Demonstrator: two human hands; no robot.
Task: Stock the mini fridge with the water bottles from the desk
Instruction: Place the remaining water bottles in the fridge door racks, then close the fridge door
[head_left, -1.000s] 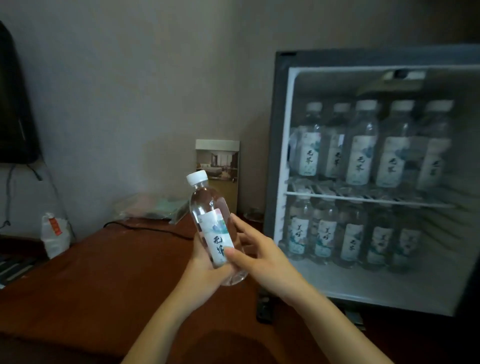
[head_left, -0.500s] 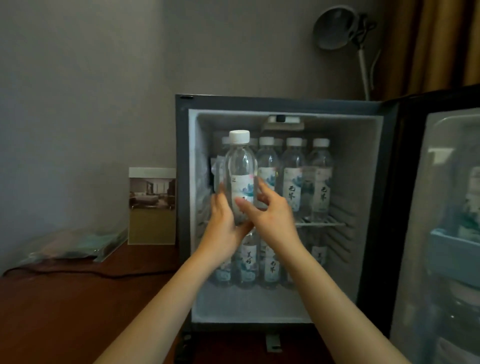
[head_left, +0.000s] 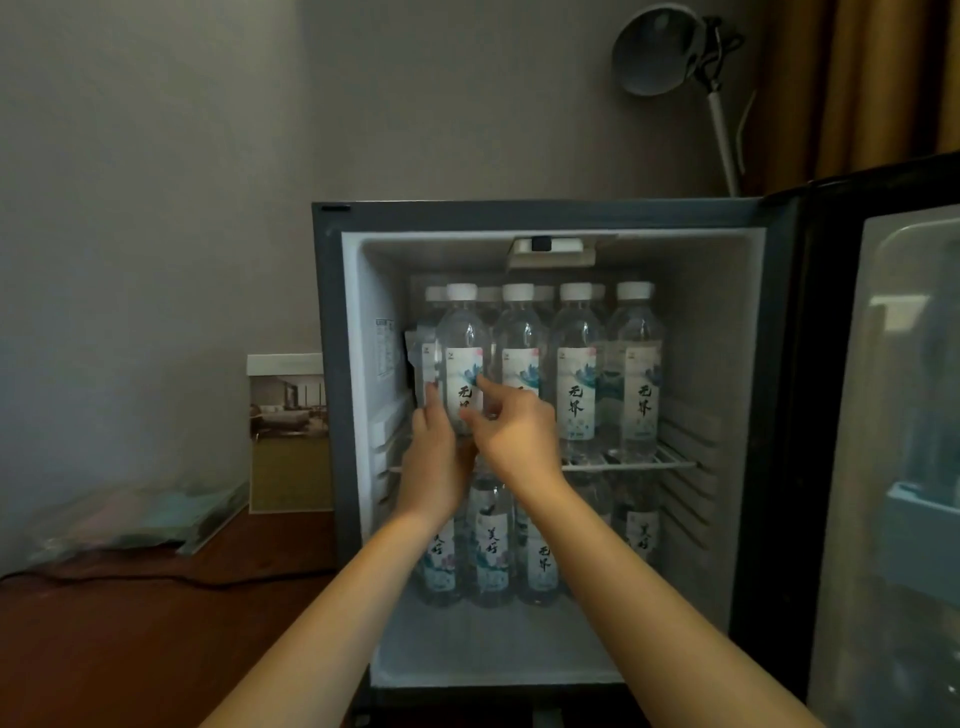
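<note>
Deeper in goes the water bottle (head_left: 462, 358) now, carried from the mouth of the mini fridge (head_left: 540, 215) half a second back to the upper wire shelf (head_left: 631, 464), at the left end of the front row! Sweeping from the left: a plastic-wrapped packet (head_left: 137, 519) lies on the wooden desk (head_left: 130, 639), and a photo card (head_left: 287, 434) stands propped just beside the fridge wall. Then the left hand (head_left: 436, 457), fingers curled around the bottle's lower left side, and the right hand (head_left: 514, 431), fingertips pressed to its label, so both have hold of it. It stands upright: clear plastic, white cap, pale label with black calligraphy and a blue-green wash. More matching bottles fill the upper shelf and the floor below. Far right, the open door (head_left: 883, 441) swings wide.
</note>
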